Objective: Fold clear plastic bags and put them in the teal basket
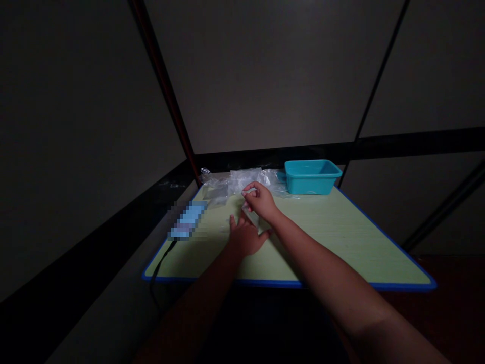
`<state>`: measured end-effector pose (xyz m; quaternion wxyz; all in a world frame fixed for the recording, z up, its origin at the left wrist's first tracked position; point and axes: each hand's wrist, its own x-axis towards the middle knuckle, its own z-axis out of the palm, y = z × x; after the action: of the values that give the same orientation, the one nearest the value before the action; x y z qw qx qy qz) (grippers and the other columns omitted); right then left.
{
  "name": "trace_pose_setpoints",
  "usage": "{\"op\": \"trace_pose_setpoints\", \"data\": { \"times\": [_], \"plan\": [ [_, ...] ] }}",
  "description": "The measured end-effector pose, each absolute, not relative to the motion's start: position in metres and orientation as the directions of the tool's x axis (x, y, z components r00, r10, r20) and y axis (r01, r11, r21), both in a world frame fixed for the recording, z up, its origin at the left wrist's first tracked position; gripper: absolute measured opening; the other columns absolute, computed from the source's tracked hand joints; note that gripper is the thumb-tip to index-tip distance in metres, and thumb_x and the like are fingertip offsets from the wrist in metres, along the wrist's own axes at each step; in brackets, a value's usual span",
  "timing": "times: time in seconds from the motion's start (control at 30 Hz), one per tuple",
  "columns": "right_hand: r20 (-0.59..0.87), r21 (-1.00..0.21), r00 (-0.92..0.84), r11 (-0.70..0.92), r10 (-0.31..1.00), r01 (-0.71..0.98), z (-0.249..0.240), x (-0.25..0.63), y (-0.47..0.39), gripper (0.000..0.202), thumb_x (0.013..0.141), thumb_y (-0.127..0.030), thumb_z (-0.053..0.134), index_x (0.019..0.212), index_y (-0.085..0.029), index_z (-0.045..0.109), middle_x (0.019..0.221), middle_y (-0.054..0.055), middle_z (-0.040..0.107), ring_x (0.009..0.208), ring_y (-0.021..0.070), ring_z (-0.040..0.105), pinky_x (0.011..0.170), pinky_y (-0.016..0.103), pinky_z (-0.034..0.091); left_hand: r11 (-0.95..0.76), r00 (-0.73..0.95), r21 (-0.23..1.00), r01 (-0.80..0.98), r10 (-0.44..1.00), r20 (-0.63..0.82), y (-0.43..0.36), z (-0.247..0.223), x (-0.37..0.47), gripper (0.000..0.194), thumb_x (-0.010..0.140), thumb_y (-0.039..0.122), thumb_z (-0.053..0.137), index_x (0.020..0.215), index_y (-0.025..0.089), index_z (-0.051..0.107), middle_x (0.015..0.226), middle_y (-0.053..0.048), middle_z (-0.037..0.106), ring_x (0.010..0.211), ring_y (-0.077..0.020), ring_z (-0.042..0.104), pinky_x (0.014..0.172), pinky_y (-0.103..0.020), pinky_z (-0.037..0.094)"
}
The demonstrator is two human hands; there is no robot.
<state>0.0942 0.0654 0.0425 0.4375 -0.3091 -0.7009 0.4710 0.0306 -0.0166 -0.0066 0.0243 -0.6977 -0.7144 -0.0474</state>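
Observation:
My left hand (246, 237) rests low over the green table, fingers spread, with its fingertips at a small clear plastic piece (252, 216). Just above and to the right, my right hand (260, 199) is closed in a pinch, thumb against forefinger, on the upper end of that clear piece. Its exact shape is hard to make out, since the fingers cover part of it. Beyond both hands, several clear plastic bags (245, 178) lie in a loose pile at the back of the table.
A turquoise basket (310, 184) stands at the back right of the green table (333, 237), which has a blue edge. At the left edge lies a pixelated phone-like device (188, 220) with a black cable (161, 263) hanging down. Walls rise behind and at left.

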Motion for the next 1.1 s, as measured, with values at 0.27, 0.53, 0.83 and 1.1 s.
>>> {"op": "trace_pose_setpoints", "data": {
  "times": [0.27, 0.53, 0.83, 1.1],
  "plan": [
    [0.357, -0.928, -0.393, 0.368, 0.847, -0.05, 0.04, 0.096, 0.069, 0.011, 0.077, -0.027, 0.051, 0.083, -0.021, 0.045, 0.047, -0.01, 0.05, 0.034, 0.0078, 0.046, 0.036, 0.017, 0.035, -0.029, 0.029, -0.006, 1.0, 0.96, 0.279, -0.024, -0.002, 0.033, 0.071, 0.083, 0.062, 0.035, 0.14, 0.018, 0.033, 0.144, -0.013, 0.035, 0.138, -0.0323, 0.012, 0.107, -0.057, -0.002],
    [0.397, -0.916, -0.389, 0.388, 0.831, -0.104, 0.037, 0.097, 0.073, 0.011, 0.076, -0.026, 0.054, 0.081, -0.021, 0.046, 0.045, -0.01, 0.05, 0.033, 0.0085, 0.046, 0.035, 0.017, 0.035, -0.095, -0.104, 0.459, 0.884, 0.915, 0.39, -0.014, 0.001, 0.016, 0.064, 0.075, 0.038, 0.059, 0.132, 0.013, 0.043, 0.137, -0.017, 0.044, 0.134, -0.0331, 0.025, 0.109, -0.052, 0.014],
    [0.333, -0.938, -0.479, 0.335, 0.812, -0.084, 0.039, 0.097, 0.067, 0.011, 0.076, -0.019, 0.054, 0.084, -0.019, 0.047, 0.048, -0.009, 0.053, 0.035, 0.0077, 0.049, 0.036, 0.015, 0.037, -0.261, -0.044, 0.947, -0.186, 0.965, 0.258, -0.003, 0.003, 0.01, 0.07, 0.059, 0.016, 0.059, 0.128, 0.022, 0.045, 0.135, -0.005, 0.047, 0.123, -0.0246, 0.043, 0.098, -0.034, 0.037],
    [0.241, -0.964, -0.59, 0.263, 0.771, -0.05, 0.034, 0.093, 0.066, 0.013, 0.083, -0.03, 0.054, 0.084, -0.02, 0.047, 0.049, -0.008, 0.054, 0.036, 0.0083, 0.05, 0.036, 0.016, 0.037, -0.068, -0.103, 0.84, -0.539, 0.995, 0.015, -0.009, 0.015, -0.001, 0.023, 0.073, 0.025, 0.056, 0.095, 0.019, 0.059, 0.09, -0.002, 0.064, 0.078, -0.0141, 0.06, 0.074, -0.029, 0.048]
  ]
}}
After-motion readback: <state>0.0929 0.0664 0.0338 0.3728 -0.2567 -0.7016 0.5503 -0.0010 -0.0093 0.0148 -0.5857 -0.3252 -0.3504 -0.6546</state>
